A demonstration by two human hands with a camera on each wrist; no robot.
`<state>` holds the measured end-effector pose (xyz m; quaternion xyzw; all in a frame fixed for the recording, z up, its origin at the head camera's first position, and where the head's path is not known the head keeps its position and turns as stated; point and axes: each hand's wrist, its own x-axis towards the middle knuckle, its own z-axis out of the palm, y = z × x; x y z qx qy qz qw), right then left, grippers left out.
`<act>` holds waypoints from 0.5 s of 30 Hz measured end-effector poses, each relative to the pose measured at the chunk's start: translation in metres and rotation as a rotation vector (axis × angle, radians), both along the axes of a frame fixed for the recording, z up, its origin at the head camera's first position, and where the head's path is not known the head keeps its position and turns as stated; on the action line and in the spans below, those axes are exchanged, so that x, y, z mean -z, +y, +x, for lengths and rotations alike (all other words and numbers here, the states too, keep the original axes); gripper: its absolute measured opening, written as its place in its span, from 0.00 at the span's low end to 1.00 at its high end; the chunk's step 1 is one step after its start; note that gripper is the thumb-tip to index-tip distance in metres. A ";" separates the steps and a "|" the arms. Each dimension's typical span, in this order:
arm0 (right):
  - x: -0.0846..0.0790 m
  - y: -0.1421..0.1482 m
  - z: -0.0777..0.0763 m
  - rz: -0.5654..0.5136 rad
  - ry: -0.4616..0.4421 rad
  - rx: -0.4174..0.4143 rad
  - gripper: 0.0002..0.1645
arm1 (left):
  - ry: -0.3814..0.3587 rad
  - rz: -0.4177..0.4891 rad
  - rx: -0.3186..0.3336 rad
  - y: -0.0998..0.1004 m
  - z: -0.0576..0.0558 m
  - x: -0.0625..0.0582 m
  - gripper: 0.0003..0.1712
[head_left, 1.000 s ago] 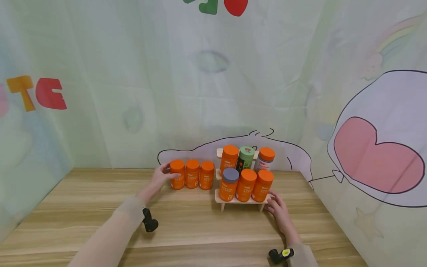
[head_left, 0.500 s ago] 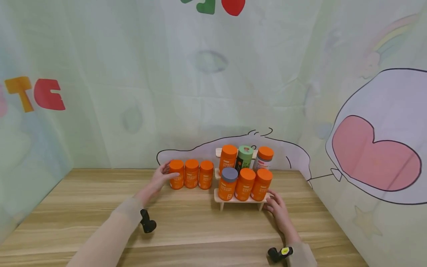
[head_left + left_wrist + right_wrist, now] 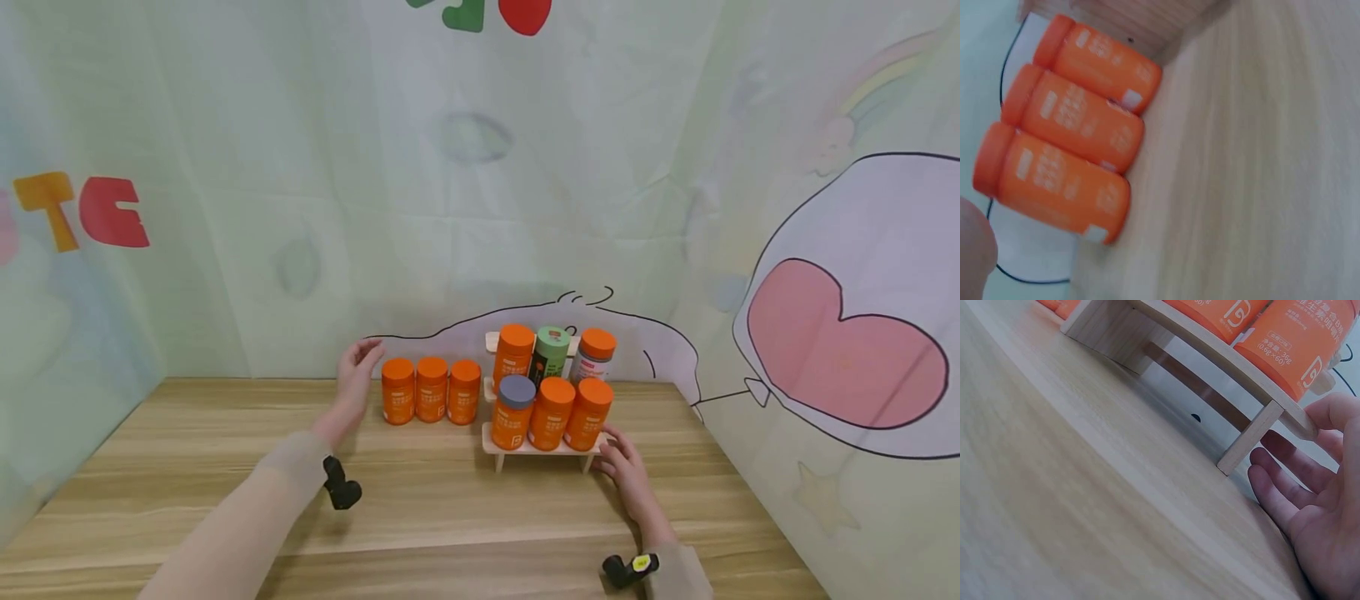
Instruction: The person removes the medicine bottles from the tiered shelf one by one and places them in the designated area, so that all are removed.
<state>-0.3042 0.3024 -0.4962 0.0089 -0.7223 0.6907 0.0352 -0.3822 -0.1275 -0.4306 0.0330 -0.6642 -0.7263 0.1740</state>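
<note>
A pale green cloth backdrop (image 3: 300,217) printed with cartoon shapes hangs behind and beside a wood-grain table (image 3: 420,521), where I watch two hands at work. The left hand (image 3: 353,382) has just come off the leftmost orange bottle (image 3: 398,392) and risen to its left; half a second ago its fingers were around that orange cap. Now it holds nothing, its fingers loosely bent, the thumb apart from them. I take this to mean the bottle's placing is finished for now: it stands upright on the table beside the middle orange bottle (image 3: 432,390) and the third orange bottle (image 3: 464,392), in a close row left of the wooden rack (image 3: 549,451). The right hand (image 3: 628,477) has stayed at the rack's right end; from that wrist its fingers look curled about the end of the lowest board, likely steadying it. On the rack, the grey-lidded bottle (image 3: 513,414) and two orange-lidded ones stand in front, with the green-lidded jar (image 3: 551,352) among three behind, unmoved.
</note>
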 end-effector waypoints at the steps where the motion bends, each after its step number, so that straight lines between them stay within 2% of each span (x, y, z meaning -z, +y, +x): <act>1: 0.000 0.000 0.000 0.003 0.003 -0.002 0.28 | 0.017 0.003 -0.020 0.003 0.000 -0.004 0.22; 5: 0.001 0.000 -0.001 0.009 0.010 -0.004 0.28 | 0.049 0.004 -0.063 0.018 0.002 -0.025 0.21; 8: 0.002 0.001 -0.002 0.003 0.012 -0.001 0.28 | 0.078 -0.014 -0.045 0.034 0.005 -0.041 0.21; 11: 0.004 0.002 -0.002 -0.001 0.017 0.005 0.27 | 0.106 -0.018 0.003 0.051 0.008 -0.052 0.21; 15: 0.004 0.002 -0.001 0.004 0.040 0.001 0.27 | 0.128 0.008 0.094 0.072 0.013 -0.061 0.20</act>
